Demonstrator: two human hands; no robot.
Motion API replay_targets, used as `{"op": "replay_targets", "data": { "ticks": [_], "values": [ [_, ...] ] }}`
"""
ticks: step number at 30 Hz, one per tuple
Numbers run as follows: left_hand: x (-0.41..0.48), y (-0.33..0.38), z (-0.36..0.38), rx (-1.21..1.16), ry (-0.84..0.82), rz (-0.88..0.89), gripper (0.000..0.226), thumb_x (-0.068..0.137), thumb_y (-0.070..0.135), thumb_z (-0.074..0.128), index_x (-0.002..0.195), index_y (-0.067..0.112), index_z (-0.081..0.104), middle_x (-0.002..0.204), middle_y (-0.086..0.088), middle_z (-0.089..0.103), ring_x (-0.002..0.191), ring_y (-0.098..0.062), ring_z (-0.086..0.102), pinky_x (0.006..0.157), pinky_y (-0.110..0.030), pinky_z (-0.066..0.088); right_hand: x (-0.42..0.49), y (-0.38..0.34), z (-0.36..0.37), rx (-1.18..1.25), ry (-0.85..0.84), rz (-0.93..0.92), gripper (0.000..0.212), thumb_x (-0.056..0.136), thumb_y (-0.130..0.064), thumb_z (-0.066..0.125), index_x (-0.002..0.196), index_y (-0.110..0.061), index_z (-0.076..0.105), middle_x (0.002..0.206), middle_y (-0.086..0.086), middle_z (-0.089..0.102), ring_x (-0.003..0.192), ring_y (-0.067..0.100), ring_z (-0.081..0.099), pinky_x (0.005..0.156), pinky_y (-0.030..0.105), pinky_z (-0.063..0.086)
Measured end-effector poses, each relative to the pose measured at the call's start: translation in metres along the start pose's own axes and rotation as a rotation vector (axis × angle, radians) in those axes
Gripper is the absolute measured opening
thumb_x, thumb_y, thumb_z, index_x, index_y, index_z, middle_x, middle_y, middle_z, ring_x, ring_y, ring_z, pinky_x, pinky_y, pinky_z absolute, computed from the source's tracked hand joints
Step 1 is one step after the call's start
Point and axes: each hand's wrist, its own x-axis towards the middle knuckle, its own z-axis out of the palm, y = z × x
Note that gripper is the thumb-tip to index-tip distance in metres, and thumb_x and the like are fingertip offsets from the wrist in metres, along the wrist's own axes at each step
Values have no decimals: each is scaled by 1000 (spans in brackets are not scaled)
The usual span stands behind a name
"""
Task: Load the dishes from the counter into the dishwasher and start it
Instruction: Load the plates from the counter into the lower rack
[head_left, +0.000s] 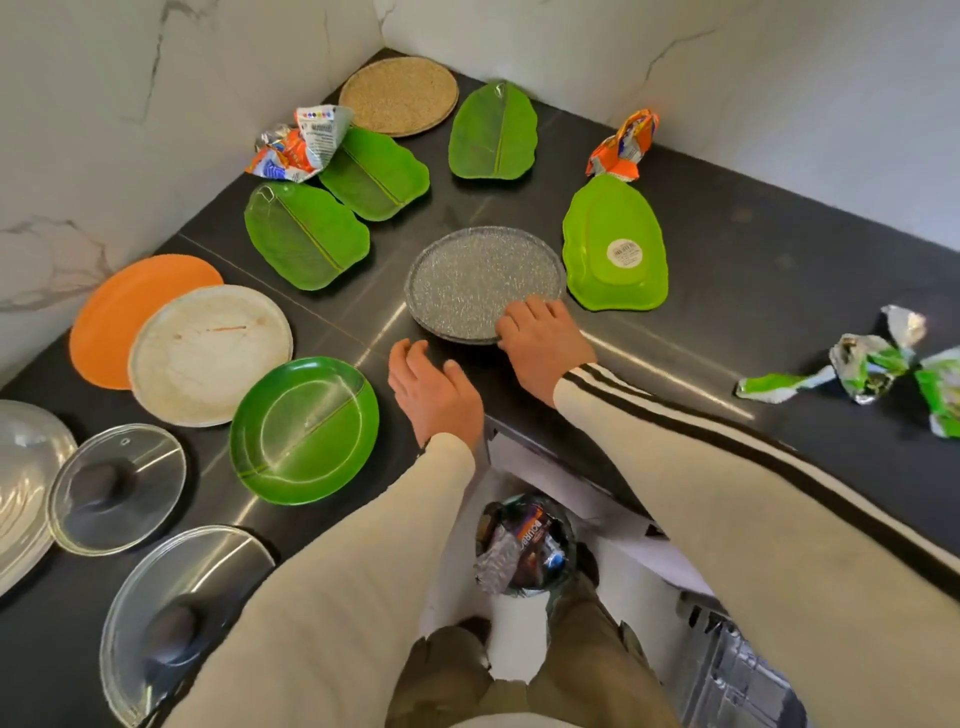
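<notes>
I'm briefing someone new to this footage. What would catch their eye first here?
Probably the bright green leaf-shaped plates fanned across the back of the dark counter, with an orange plate at the left. Next, the right hand resting on the near edge of the speckled grey plate at the centre, the left hand open beside it. Crumpled snack wrappers lie at the right.

Head-worn, wide-angle, looking steeply down and forward over the dark tabletop (727, 249) corner; close above both forearms; single view only, nothing shared.
</notes>
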Motion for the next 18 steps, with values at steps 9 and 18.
{"op": "replay_targets", "data": {
  "ticks": [9, 18],
  "values": [
    [-82, -18, -42, 178, -333, 332, 69, 90, 18, 55, 150, -1, 27, 159, -19, 22, 146, -35, 21, 121, -45, 19, -132, -56, -50, -220, 129, 115, 20, 88, -8, 35, 91, -9, 55, 89, 13, 55, 78, 31, 51, 67, 42, 40],
    [-259, -6, -16, 432, -719, 892, 57, 93, 30, 48, 140, -3, 47, 148, -26, 40, 138, -41, 30, 119, -43, 21, -396, -104, -67, -187, 134, 687, 21, 78, 0, 50, 95, -11, 57, 91, 8, 58, 82, 28, 53, 72, 40, 49]
  ]
}}
